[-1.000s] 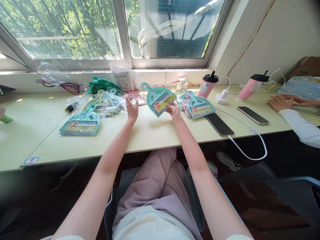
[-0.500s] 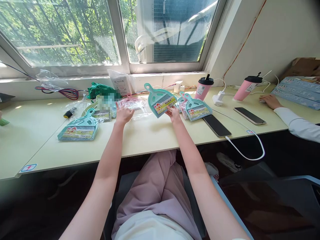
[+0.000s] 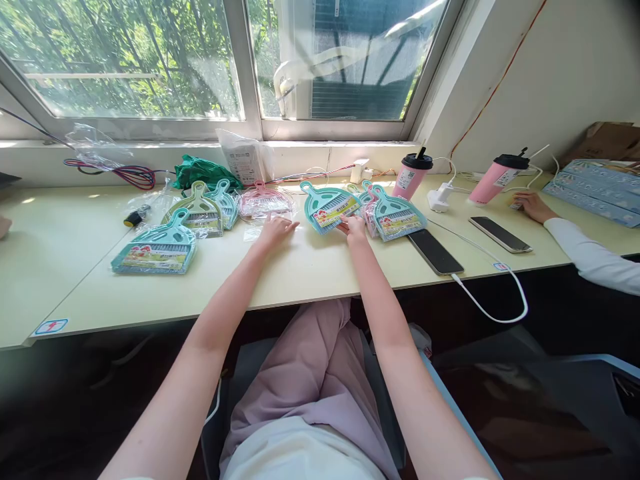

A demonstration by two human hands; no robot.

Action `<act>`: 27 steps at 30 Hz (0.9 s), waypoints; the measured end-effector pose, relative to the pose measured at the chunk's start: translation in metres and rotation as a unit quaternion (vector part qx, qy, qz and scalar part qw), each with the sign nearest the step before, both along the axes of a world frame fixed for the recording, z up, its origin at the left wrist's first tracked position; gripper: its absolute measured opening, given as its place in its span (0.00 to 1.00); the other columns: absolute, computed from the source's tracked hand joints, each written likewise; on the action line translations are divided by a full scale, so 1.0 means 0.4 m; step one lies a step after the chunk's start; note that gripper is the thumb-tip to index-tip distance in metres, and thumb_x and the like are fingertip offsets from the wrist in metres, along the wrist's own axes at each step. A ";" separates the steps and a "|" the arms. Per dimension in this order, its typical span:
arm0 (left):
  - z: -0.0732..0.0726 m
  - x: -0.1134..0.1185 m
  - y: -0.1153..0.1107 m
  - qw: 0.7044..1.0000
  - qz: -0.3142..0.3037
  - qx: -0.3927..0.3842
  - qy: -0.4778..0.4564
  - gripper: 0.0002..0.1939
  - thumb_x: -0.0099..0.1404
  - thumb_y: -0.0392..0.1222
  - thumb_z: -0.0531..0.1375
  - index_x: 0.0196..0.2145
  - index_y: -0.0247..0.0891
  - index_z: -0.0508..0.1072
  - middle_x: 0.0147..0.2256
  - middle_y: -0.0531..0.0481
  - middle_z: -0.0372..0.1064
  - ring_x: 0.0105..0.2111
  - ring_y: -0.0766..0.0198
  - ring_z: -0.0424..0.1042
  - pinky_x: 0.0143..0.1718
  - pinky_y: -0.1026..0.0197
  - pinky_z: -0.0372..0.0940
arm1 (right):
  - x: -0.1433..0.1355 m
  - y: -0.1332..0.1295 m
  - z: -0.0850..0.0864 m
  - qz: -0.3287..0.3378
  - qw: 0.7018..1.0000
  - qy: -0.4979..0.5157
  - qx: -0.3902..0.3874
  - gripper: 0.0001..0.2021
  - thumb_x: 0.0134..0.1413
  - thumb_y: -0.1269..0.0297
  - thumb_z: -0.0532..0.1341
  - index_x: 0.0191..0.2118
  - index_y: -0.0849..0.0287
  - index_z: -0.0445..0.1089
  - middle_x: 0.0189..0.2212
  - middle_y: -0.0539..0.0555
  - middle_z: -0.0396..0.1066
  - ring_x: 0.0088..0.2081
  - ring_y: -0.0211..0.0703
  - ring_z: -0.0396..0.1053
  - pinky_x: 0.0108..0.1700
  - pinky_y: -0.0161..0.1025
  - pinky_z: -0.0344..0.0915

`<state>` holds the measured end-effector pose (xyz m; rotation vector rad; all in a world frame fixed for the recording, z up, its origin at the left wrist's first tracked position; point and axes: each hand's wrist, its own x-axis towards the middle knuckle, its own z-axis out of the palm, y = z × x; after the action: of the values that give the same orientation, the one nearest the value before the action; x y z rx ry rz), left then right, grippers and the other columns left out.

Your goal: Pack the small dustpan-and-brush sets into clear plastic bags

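Between the thumb and fingers of my right hand (image 3: 354, 228) is the lower right edge of a teal mini dustpan-and-brush set (image 3: 327, 205) with a printed label, its handle pointing up and left. My left hand (image 3: 278, 231) is open, fingers stretched towards the right, low over the table in front of a pink dustpan set (image 3: 263, 200) in clear wrap. Whether it touches that wrap I cannot tell. Right of my right hand, another teal dustpan set (image 3: 397, 215) overlaps a pink one. On the left lie a teal set (image 3: 156, 250) and an olive-green set (image 3: 199, 212).
Two pink cups (image 3: 411, 179) with black lids stand at the right. Near the front edge is a phone (image 3: 436, 251) on a white cable (image 3: 524, 293). A co-worker's hand (image 3: 533, 205) rests farther right. Green plastic (image 3: 203, 172) and a screwdriver-like handle (image 3: 136, 217) lie at left.
My left hand has moved right, away from the green sets towards the middle. The teal dustpan set in my right hand has come down slightly and tilted more to the left.
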<state>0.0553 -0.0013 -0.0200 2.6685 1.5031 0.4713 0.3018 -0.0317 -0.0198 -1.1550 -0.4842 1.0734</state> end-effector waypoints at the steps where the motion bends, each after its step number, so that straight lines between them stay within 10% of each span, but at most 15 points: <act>1: 0.008 -0.015 0.004 1.000 0.029 0.009 -0.004 0.24 0.75 0.44 0.47 0.37 0.41 0.83 0.42 0.43 0.81 0.54 0.50 0.75 0.74 0.36 0.40 | 0.004 0.002 -0.002 -0.001 1.000 0.004 0.003 0.11 0.53 0.81 0.64 0.37 0.57 0.72 0.28 0.47 0.76 0.36 0.41 0.80 0.47 0.43 0.83; 6: 0.043 -0.066 -0.001 0.991 0.132 0.031 -0.016 0.08 0.62 0.39 0.62 0.37 0.41 0.81 0.46 0.40 0.78 0.59 0.40 0.70 0.73 0.31 0.38 | 0.007 0.008 -0.010 0.023 1.000 -0.003 0.007 0.11 0.51 0.80 0.67 0.38 0.57 0.72 0.30 0.49 0.78 0.36 0.42 0.81 0.47 0.43 0.83; 11: 0.046 -0.053 -0.024 0.965 0.242 0.082 -0.066 0.25 0.64 0.37 0.63 0.58 0.32 0.71 0.67 0.28 0.58 0.70 0.35 0.52 0.69 0.33 0.46 | -0.006 0.006 -0.007 0.047 0.999 -0.022 -0.012 0.10 0.51 0.80 0.67 0.35 0.57 0.72 0.31 0.49 0.79 0.38 0.42 0.81 0.48 0.42 0.83; 19: 0.072 -0.081 -0.006 0.947 0.309 -0.037 -0.077 0.07 0.65 0.37 0.65 0.41 0.36 0.79 0.50 0.32 0.76 0.56 0.38 0.74 0.59 0.42 0.64 | -0.027 -0.010 0.019 0.191 0.980 -0.052 -0.009 0.09 0.53 0.82 0.69 0.35 0.61 0.75 0.29 0.53 0.80 0.33 0.42 0.81 0.50 0.45 0.82; 27: 0.064 -0.071 0.011 0.923 0.319 -0.047 -0.209 0.27 0.62 0.31 0.62 0.59 0.35 0.68 0.51 0.38 0.78 0.58 0.46 0.74 0.60 0.48 0.64 | 0.000 -0.018 0.018 0.224 0.969 -0.105 -0.011 0.07 0.54 0.81 0.68 0.35 0.63 0.78 0.31 0.57 0.82 0.37 0.48 0.82 0.53 0.50 0.80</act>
<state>0.0270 0.0032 0.0058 1.7821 2.1270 0.8915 0.3019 -0.0387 -0.0128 -1.2153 -0.9354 1.3493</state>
